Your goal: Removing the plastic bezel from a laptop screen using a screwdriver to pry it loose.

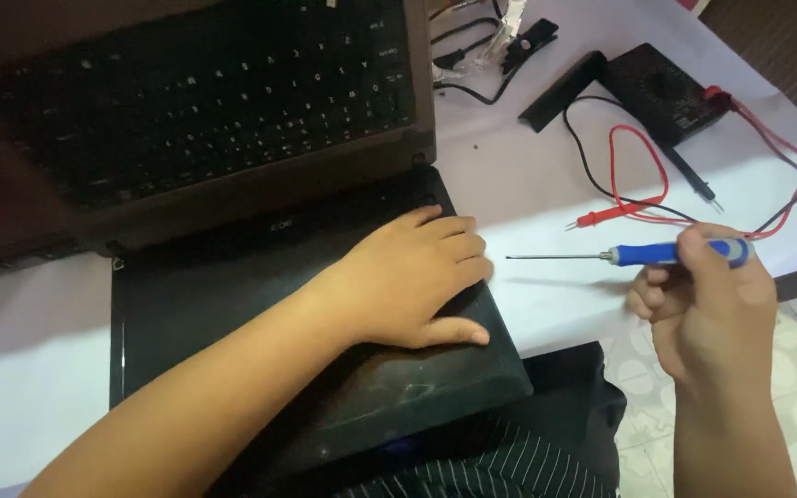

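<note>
We see a dark laptop (232, 184) lying opened out flat on a white table (528, 175), its screen panel hanging over the table's near edge. The left hand (412, 281) rests palm down, fingers spread and gripping nothing, on the back of that panel near the hinge. To the right of the laptop, clear of it, the right hand (707, 304) is closed around the blue handle of a screwdriver (638, 254), whose thin shaft points back toward the laptop. Beyond the screwdriver, farther right of the laptop, lies a black multimeter (666, 92) with red and black probe leads (638, 184) looped across the table.
</note>
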